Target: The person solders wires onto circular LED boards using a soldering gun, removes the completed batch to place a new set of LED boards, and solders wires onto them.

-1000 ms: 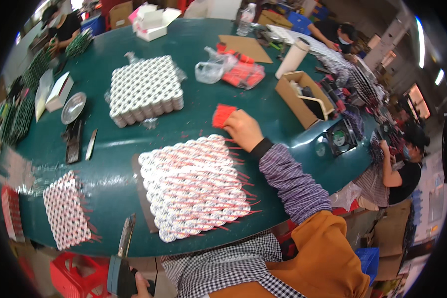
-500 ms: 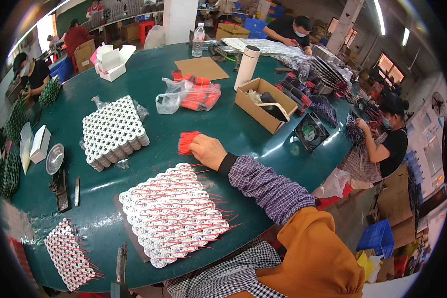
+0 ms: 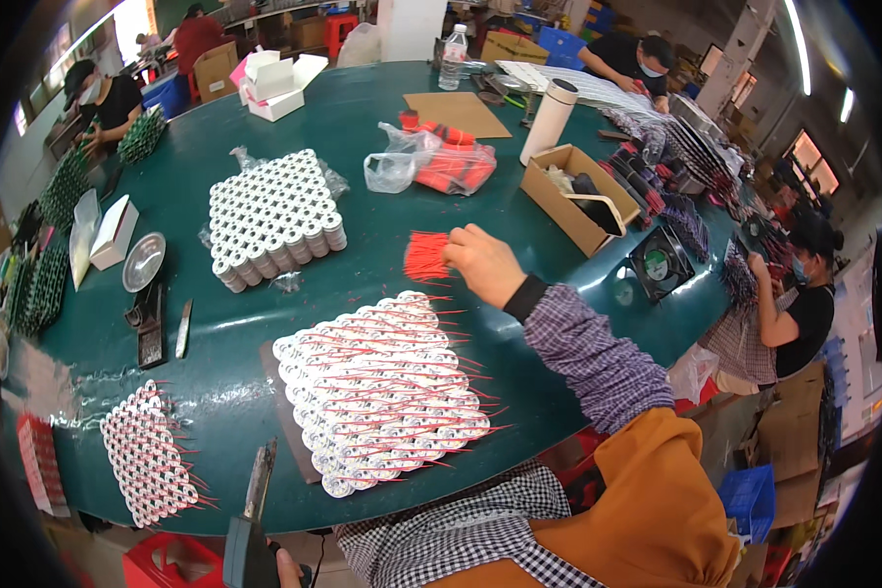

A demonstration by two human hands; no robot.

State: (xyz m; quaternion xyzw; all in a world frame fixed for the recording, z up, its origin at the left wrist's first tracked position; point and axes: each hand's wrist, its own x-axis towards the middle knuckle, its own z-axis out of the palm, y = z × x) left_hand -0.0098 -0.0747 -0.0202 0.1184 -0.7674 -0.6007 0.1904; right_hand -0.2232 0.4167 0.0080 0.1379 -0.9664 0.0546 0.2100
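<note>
My right hand (image 3: 485, 263) is at the right end of a bundle of short red wires (image 3: 425, 255) on the green table, its fingertips pinched on the wire ends. Below it, a white block of round cells (image 3: 382, 392) lies on a dark board, red wires across its top and poking past its right side. At the lower edge, part of my left hand (image 3: 289, 568) shows by a grey-blue hand tool (image 3: 248, 544) with a long dark metal tip. The fingers appear wrapped round its body; most of that hand is out of frame.
A smaller wired sheet (image 3: 149, 456) lies at left. Behind are a stacked cell block (image 3: 274, 220), a bagged red bundle (image 3: 456, 162), an open carton (image 3: 563, 206) and a white flask (image 3: 551, 122). A knife (image 3: 183, 329) and a metal dish (image 3: 144, 262) lie left. Co-workers sit around the table.
The view has shifted, so the table sits further right and higher. The tool has come further into view, with part of my left hand. My right hand stays at the red wires.
</note>
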